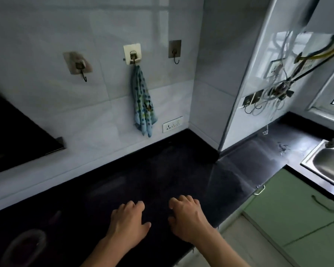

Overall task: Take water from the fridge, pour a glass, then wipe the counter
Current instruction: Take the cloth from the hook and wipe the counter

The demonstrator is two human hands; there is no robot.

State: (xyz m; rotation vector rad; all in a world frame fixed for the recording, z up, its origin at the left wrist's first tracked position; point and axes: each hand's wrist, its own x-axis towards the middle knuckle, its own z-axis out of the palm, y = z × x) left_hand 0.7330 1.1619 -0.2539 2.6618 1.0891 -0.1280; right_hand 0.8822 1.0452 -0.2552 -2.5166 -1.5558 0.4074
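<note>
Well, at the far left we see a dark slanted panel (17, 132) against the tiled wall. Below it a clear glass (25, 247) stands on the black counter (162, 170) near its front edge, too blurred for us to tell what is in it. Moving right, an empty hook (79, 64) sits on the tiles. Our left hand (128, 222) rests palm down on the counter, fingers loosely curled and holding nothing. Above it a blue spotted cloth (143, 101) hangs from the middle hook (132, 54), its lower end just above the counter and beside a white wall socket (172, 124). A third hook (175, 51) is bare. Our right hand (187, 218) lies just beside the left, apart from it, also palm down with its fingers loosely bent on the dark surface, gripping nothing. Further right, past the wall corner, loose wires (281, 87) hang on the tiles, green cabinet doors (289, 209) run under the counter, and a steel sink (328, 164) is set into it at the far right.
</note>
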